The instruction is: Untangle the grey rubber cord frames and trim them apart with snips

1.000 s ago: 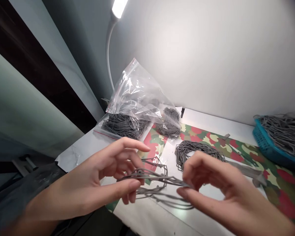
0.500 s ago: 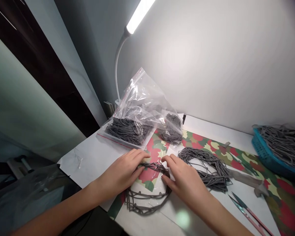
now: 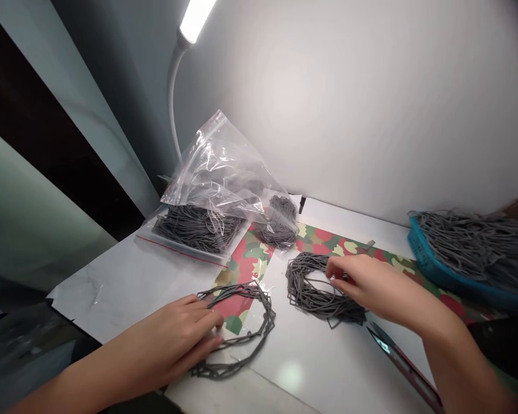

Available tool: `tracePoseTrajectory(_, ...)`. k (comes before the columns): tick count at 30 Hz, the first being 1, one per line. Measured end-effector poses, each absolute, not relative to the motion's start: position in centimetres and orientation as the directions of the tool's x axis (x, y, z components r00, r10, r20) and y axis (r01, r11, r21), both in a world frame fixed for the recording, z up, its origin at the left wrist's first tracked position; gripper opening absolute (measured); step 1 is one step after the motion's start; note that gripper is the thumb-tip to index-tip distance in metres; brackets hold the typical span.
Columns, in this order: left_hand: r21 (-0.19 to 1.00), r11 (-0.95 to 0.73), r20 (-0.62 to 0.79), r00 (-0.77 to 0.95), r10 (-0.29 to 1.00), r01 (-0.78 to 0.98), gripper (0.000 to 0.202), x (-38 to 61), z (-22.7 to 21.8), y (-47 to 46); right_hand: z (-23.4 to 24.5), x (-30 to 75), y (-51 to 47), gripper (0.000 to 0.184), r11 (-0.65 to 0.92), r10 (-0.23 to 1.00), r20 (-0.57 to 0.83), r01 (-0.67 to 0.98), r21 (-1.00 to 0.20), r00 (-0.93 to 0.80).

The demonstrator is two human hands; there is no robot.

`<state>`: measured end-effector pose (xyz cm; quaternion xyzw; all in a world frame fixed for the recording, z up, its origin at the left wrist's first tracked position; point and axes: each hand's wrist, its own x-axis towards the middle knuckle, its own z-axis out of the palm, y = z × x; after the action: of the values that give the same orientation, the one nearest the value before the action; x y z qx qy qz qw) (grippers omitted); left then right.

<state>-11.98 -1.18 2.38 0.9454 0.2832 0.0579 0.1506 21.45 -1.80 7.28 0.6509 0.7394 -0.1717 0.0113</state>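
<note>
My left hand (image 3: 187,330) lies over the left side of a small, loose ring of thin dark grey cords (image 3: 267,322). Its fingers are slightly bent, with thumb and forefinger apart, and it covers part of the ring. Further right, my right hand (image 3: 356,279) is at a thicker coil of the same grey cords (image 3: 304,293). Thumb and curled fingers come together over the coil's right side, at the edge of its central hole. Some of the coil is hidden under that hand. Thread snips (image 3: 399,362) with dark reddish handles lie below the right wrist, blades toward the coil.
A clear zip bag (image 3: 224,167) with grey cords inside stands at the back left, with a smaller bagged bundle (image 3: 280,221) beside it. A blue basket (image 3: 431,267) heaped with cords sits at the right. Behind the bags rises a lamp (image 3: 172,98) near the wall.
My right hand has left the small ring and moved right to the thicker coil. My left hand stays at the ring, now on its left side. The view has turned right.
</note>
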Motion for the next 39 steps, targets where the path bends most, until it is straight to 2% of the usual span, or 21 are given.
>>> tracePoseTrajectory(5, 0.114, -0.922, 0.100, 0.919, 0.381, 0.370, 0.027, -8.9, 2.7, -0.7, 5.3, 19.6, -1.2, 0.014, 0.179, 0.937, -0.228, 0.923, -0.340, -0.266)
tracePoseTrajectory(8, 0.029, -0.955, 0.093, 0.951, 0.295, 0.294, 0.024, -6.5, 3.4, -0.3, 4.1, 18.3, -1.0, 0.028, 0.165, 0.955, -0.176, 0.921, -0.352, -0.239)
tracePoseTrajectory(12, -0.084, -0.974, 0.048, 0.977, 0.209, 0.213, 0.020, -3.8, 4.9, 0.1, 3.5, 17.8, -0.9, 0.023, 0.101, 0.976, -0.146, 0.926, -0.363, -0.163)
tracePoseTrajectory(17, -0.112, -0.984, -0.052, 0.989, 0.142, 0.135, 0.018, -1.1, 7.1, 0.0, 4.4, 19.2, -0.7, 0.022, 0.065, 0.972, -0.173, 0.886, -0.458, -0.161)
tracePoseTrajectory(21, -0.171, -0.974, 0.018, 0.989, 0.146, 0.147, 0.021, -0.1, 7.1, 0.3, 5.3, 20.2, -0.5, 0.015, 0.032, 0.967, -0.198, 0.847, -0.530, -0.160)
tracePoseTrajectory(26, -0.025, -0.959, 0.089, 0.956, 0.278, 0.281, 0.023, -0.5, 5.5, 0.8, 5.7, 20.9, -0.3, 0.017, 0.005, 0.959, -0.219, 0.783, -0.621, -0.179)
tracePoseTrajectory(28, -0.008, -0.953, 0.085, 0.950, 0.301, 0.303, 0.022, -0.8, 5.0, 0.7, 5.7, 21.4, -0.1, 0.020, -0.002, 0.950, -0.236, 0.755, -0.656, -0.202)
tracePoseTrajectory(34, -0.042, -0.960, 0.068, 0.959, 0.274, 0.277, 0.019, -0.2, 4.8, 0.5, 5.0, 22.5, 0.4, 0.019, -0.033, 0.936, -0.260, 0.677, -0.735, -0.237)
tracePoseTrajectory(39, -0.179, -0.965, -0.058, 0.977, 0.204, 0.190, 0.019, 1.4, 5.6, 0.8, 4.3, 22.3, 0.9, 0.021, -0.070, 0.908, -0.307, 0.617, -0.784, -0.287)
